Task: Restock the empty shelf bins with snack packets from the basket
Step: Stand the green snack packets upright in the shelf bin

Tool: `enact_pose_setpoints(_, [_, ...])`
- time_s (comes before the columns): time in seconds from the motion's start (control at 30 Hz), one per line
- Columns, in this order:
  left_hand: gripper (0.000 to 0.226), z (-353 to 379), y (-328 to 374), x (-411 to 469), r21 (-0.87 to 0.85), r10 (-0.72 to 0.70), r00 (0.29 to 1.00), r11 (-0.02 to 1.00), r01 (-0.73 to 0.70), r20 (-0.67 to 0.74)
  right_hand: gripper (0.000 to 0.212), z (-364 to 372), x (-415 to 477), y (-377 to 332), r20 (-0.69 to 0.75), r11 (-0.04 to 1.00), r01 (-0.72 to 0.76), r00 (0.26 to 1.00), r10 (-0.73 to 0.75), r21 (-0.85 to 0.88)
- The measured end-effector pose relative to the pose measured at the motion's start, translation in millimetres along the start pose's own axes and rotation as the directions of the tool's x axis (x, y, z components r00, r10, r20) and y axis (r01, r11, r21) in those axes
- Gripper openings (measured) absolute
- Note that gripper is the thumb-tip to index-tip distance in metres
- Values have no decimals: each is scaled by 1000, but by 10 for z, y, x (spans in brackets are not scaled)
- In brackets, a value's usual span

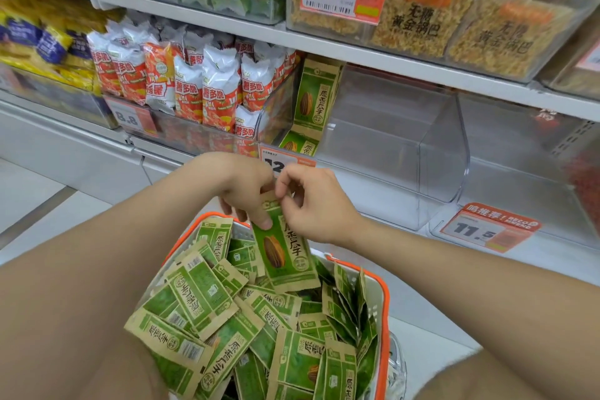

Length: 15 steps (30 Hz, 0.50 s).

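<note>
A white basket with an orange rim [385,299] holds several green-and-brown sunflower seed packets [198,295]. Above its far end, one such packet [285,253] is held upright by both hands. My left hand [242,187] grips its upper left edge, thumb on the front. My right hand [316,201] pinches the top right corner. Straight ahead, the clear shelf bin [399,146] holds only two of these packets [313,97] at its left side, one upright and one lying flat in front of it.
Left of that bin, a bin of red-and-white snack bags [207,88]. To the right is another clear bin [519,172] with an 11.5 price tag [487,229]. The upper shelf carries bins of golden crisp packs [418,19] and an 8.8 tag.
</note>
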<state>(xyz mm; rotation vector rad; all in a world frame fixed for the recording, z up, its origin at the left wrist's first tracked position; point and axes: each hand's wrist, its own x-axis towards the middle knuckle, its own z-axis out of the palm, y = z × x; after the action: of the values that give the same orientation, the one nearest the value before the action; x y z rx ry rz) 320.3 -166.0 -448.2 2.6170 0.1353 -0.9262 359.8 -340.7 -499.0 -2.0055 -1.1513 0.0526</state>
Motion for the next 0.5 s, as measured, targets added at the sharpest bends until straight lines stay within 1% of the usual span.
enact_pose_setpoints(0.07, [21,-35,-11,-73,-241,33,999,970,-37,-18,19,-63,-1,-24,-94,1000,5,996,-4,11])
enact_pose_setpoints(0.17, [22,-61,51,-175,-526,59,992,844,-110,-112,19,-190,24,-35,-212,999,-19,977,29,48])
enact_pose_setpoints(0.23, [25,-67,127,-208,-674,57,985,723,-153,-163,20,-301,66,-40,-304,998,-21,952,40,63])
enact_pose_setpoints(0.3, [31,-64,236,-209,-805,60,971,549,-226,-232,19,-414,109,-46,-389,997,-28,920,53,69])
enact_pose_setpoints(0.33, [31,-56,296,-195,-839,48,956,467,-278,-289,19,-460,126,-53,-424,997,-38,903,64,71])
enact_pose_setpoints(0.37, [30,-46,360,-180,-851,18,935,408,-331,-355,20,-496,141,-64,-450,995,-55,889,85,79])
enact_pose_setpoints(0.43, [27,-23,464,-134,-840,-85,876,343,-421,-474,24,-532,180,-65,-473,984,-125,864,171,127])
enact_pose_setpoints(0.5, [24,-18,544,-78,-817,-185,812,307,-488,-554,24,-539,238,-49,-438,946,-241,842,314,215])
